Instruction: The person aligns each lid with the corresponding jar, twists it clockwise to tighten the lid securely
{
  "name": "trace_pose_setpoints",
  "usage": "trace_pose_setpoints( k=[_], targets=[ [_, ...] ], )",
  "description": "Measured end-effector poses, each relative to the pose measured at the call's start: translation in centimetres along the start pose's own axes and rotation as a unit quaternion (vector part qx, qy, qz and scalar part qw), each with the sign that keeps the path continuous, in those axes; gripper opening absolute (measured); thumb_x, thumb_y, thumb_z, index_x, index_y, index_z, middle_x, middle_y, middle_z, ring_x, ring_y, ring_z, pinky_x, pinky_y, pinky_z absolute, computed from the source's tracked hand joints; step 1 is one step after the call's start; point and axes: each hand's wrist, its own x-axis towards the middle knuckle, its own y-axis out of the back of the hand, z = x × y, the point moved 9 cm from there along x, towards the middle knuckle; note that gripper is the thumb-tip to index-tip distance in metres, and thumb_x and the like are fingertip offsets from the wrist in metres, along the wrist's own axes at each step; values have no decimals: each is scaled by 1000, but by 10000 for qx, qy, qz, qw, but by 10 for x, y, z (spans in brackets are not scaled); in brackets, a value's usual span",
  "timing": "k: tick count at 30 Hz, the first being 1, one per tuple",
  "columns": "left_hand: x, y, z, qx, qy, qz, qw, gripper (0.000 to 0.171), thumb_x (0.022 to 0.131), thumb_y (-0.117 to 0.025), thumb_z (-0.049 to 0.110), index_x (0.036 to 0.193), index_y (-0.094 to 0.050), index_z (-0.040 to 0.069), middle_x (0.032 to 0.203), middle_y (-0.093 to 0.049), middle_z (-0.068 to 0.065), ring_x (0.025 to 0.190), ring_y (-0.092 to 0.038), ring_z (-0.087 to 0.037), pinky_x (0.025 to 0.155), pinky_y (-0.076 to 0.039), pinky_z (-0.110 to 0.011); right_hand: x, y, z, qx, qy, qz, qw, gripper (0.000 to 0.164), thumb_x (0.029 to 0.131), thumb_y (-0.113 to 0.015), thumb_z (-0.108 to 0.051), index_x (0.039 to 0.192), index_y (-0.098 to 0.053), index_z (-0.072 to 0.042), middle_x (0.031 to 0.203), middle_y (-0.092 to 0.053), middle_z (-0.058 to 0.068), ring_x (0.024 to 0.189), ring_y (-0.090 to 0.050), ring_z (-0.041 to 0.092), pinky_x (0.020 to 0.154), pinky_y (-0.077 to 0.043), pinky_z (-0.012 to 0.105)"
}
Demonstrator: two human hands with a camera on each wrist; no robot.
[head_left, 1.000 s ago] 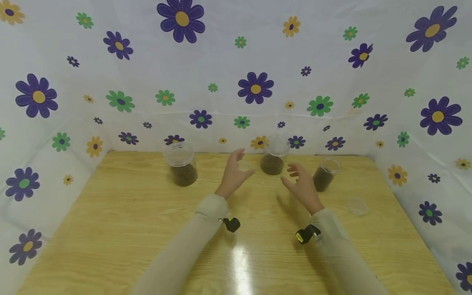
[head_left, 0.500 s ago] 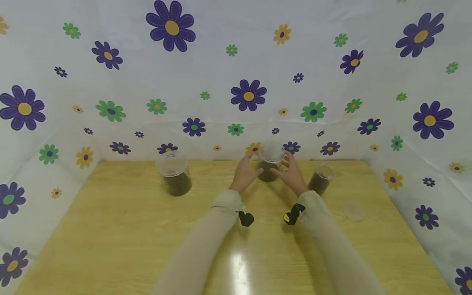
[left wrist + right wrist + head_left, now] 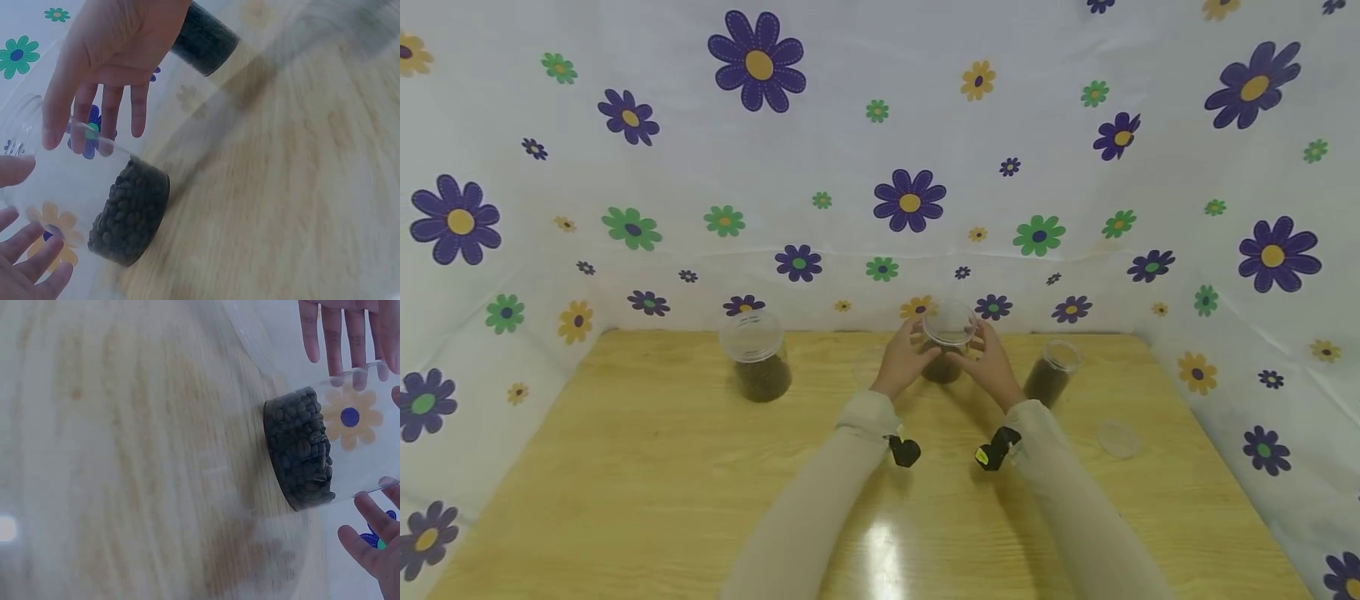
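A clear jar (image 3: pixel 945 354) partly filled with dark coffee beans stands upright near the back of the table, with no lid on its top. My left hand (image 3: pixel 904 360) grips its left side and my right hand (image 3: pixel 995 367) the right side, thumbs in front. Seen from the left wrist, the coffee beans (image 3: pixel 132 212) fill the lower part. In the right wrist view the jar's base (image 3: pixel 279 459) is close over the wood. A clear lid (image 3: pixel 867 367) lies just left of my left hand, partly hidden by it.
On the left stands a wider clear jar (image 3: pixel 762 367) of dark contents. A slim jar (image 3: pixel 1049 375) of dark contents is right of my right hand. Another clear lid (image 3: pixel 1117 439) lies further right. A flowered cloth (image 3: pixel 820 150) rises behind the wooden table (image 3: pixel 647 467).
Both hands came in from apart and closed round the middle jar's sides. Over the last half second the jar has shifted slightly nearer to me. The other jars stayed put.
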Motion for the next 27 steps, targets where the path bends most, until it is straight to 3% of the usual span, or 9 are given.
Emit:
trace_pose_setpoints(
  k=[13, 27],
  targets=[
    [-51, 12, -1, 117, -117, -467, 9988, 63, 84, -70, 23, 136, -38, 9, 134, -48, -15, 120, -51, -33, 95, -48, -46, -43, -12, -5, -251, 232, -61, 9994, 79, 81, -74, -23, 143, -28, -11, 140, -44, 19, 122, -48, 43, 99, -41, 55],
    [-105, 26, -4, 474, -183, -619, 9968, 67, 79, -76, 26, 132, -39, 11, 129, -50, -12, 114, -54, -29, 90, -50, -46, -94, -29, -24, -455, 565, -184, 9972, 81, 75, -79, -18, 141, -32, -9, 132, -50, 19, 119, -51, 37, 94, -47, 50]
  ],
)
